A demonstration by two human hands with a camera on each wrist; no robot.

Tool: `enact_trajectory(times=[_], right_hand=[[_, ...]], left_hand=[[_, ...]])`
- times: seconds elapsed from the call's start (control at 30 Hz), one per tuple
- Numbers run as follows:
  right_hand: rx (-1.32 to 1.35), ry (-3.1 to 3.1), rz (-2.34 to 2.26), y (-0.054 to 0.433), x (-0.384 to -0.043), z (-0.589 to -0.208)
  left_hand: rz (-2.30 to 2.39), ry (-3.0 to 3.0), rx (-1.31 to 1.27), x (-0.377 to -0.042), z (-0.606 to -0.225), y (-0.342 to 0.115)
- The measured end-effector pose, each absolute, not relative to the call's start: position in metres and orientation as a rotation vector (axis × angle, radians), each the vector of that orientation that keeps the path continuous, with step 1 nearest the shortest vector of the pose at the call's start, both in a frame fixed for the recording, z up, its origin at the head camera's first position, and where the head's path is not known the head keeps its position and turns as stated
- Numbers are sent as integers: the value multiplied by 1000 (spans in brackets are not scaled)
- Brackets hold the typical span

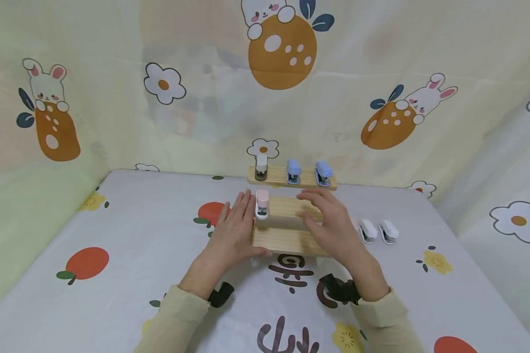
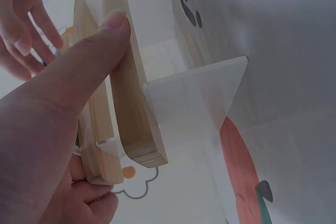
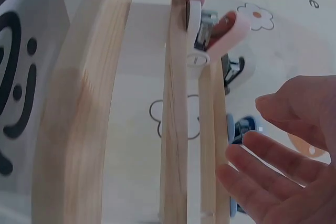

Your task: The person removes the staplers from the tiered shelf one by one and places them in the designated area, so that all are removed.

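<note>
A stepped display rack of pale wooden boards on clear supports stands before me. My left hand lies along its left end, fingers straight, thumb touching the front edge of the lowest board. On the middle board, beside those fingertips, sits a mini stapler with a pink top. My right hand hovers by the rack's right part, fingers spread and slightly bent, holding nothing. The top board carries a white stapler and two blue staplers.
Two white staplers stand on the table to the right of my right hand. A printed cloth covers the table, and a patterned curtain hangs behind the rack.
</note>
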State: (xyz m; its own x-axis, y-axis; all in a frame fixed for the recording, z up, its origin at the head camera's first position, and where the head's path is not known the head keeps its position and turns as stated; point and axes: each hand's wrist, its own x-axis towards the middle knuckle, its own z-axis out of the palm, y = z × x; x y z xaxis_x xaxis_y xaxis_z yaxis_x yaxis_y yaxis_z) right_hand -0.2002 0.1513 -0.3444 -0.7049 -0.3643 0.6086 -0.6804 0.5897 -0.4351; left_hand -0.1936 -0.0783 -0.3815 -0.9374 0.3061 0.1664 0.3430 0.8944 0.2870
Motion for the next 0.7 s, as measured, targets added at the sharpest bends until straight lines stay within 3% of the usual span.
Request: enact_trajectory(times=[0.7], right_hand=[[860,-2434,1004,112,-203,-353]], left_hand=[[-398,-2950,-513,-193,-382,-77]])
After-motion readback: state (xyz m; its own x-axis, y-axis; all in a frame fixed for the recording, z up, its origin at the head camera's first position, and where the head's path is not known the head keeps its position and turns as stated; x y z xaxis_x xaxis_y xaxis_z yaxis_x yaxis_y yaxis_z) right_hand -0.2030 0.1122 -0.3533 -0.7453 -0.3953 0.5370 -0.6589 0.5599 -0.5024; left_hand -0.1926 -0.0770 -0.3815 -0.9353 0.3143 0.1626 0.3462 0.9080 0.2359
